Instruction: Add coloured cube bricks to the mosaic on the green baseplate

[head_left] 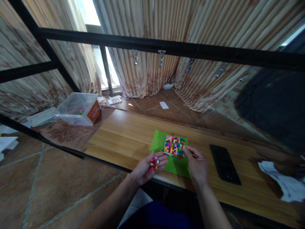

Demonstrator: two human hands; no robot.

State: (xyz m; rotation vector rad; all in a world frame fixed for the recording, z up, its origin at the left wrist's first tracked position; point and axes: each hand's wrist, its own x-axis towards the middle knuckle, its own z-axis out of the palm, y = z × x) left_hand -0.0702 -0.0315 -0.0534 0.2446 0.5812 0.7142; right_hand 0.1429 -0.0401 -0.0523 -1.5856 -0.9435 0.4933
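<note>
A green studded baseplate [157,140] lies on the wooden board, and on it stands a low block of many-coloured small bricks [173,145]. Palm up beside the plate's near left edge, my left hand [149,167] cups a small heap of loose toy bricks [153,163] in pink, red, orange, yellow and white. My right hand [197,162] is at the block's right edge, thumb and forefinger pinched together. A tiny yellowish brick seems to be at its fingertips, mostly covered by them.
A black phone [225,163] lies on the wooden board [119,136] to the right, with a crumpled white cloth [283,181] beyond it. On the left, a clear plastic box [77,108] stands on a brown mat. A black metal bar [119,41] crosses in front of the curtains.
</note>
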